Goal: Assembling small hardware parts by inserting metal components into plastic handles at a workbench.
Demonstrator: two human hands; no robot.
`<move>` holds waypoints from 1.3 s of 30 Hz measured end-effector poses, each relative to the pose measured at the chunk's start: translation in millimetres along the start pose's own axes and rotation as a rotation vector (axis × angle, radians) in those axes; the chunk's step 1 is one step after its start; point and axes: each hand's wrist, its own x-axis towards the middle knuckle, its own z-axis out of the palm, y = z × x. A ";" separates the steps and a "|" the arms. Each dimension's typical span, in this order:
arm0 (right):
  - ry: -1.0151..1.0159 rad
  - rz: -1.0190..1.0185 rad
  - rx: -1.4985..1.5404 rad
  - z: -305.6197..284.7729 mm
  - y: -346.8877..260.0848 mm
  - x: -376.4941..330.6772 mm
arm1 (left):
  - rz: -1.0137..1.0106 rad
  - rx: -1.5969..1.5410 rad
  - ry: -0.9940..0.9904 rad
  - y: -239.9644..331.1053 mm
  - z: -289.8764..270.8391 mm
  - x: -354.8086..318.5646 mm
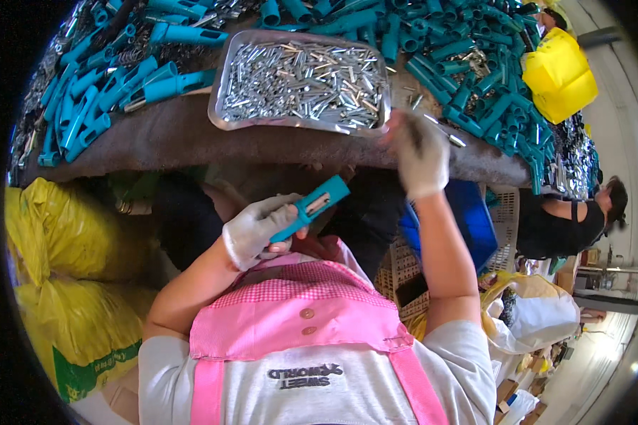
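My left hand point(259, 228), in a white fingerless-looking glove, is closed around a teal plastic handle point(317, 200). The handle tilts up to the right, and a metal piece shows in its slot. My right hand point(422, 152), also in a white glove, is over the table edge by the right corner of a metal tray point(217, 113). Motion smears its fingers, so whether it holds anything cannot be made out. Small silvery metal pins point(305, 81) fill the tray. A thin metal rod point(448, 133) shows just right of my right hand; it may lie on the table.
Teal handles pile up at the left point(85, 106) and right point(493, 78) of the brown-covered table point(149, 145). A yellow container point(560, 74) stands at the far right. Yellow sacks point(71, 234) sit lower left; a blue bin point(468, 219) and another person point(563, 223) are at right.
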 end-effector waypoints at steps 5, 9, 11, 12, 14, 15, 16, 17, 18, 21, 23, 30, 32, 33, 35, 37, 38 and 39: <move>0.082 0.039 -0.605 -30.1 94.3 97.8 | 0.037 -0.085 0.023 -7.2 -4.4 6.3; -0.224 0.168 -0.881 -24.2 140.2 128.6 | 0.058 -0.097 0.066 -5.2 0.4 7.3; -0.177 0.070 -0.906 -24.0 120.6 121.4 | 0.085 -0.105 0.076 -3.9 0.1 4.1; -0.058 -0.013 -0.801 -33.1 129.5 114.3 | 0.102 -0.088 0.061 1.0 1.8 4.6; 0.038 0.095 -0.210 -32.2 72.8 90.6 | 0.136 -0.122 0.107 -0.5 2.6 2.2; -0.020 0.110 -0.022 -34.6 42.4 70.1 | 0.146 -0.123 0.102 1.3 3.3 4.4; -0.079 0.127 0.169 -29.1 12.5 46.7 | 0.145 -0.138 0.083 1.1 2.2 7.0; -0.194 0.059 0.181 -24.1 -10.5 23.4 | 0.142 -0.123 0.083 2.4 2.9 10.3; -0.315 -0.014 0.200 -12.0 -27.2 4.1 | 0.143 -0.111 0.091 1.5 3.0 12.1; -0.406 -0.305 0.037 13.8 -56.9 -26.4 | 0.130 -0.042 0.134 -2.2 3.7 13.0; -0.399 -0.383 -0.074 20.6 -61.7 -34.3 | 0.148 0.003 0.145 -8.5 6.2 11.1; -0.447 -0.425 -0.272 31.8 -78.1 -51.2 | 0.225 0.148 0.266 -15.2 12.3 -0.5; -0.395 -0.424 -0.346 37.7 -85.2 -62.6 | 0.192 0.139 0.289 -17.8 11.1 -2.3; -0.333 -0.427 -0.349 43.0 -85.3 -67.7 | 0.216 0.125 0.301 -19.9 9.7 -2.3; -0.268 -0.384 -0.314 50.5 -79.6 -73.6 | 0.239 0.109 0.314 -24.1 8.1 -2.2; -0.183 -0.349 -0.244 53.5 -76.5 -74.4 | 0.380 0.341 0.366 -28.6 7.1 -0.8; -0.162 -0.251 -0.079 57.3 -72.3 -77.0 | 0.380 0.337 0.369 -33.8 2.6 3.6; -0.137 -0.148 0.085 63.0 -65.0 -82.9 | 0.612 0.487 0.368 -37.2 -1.8 8.2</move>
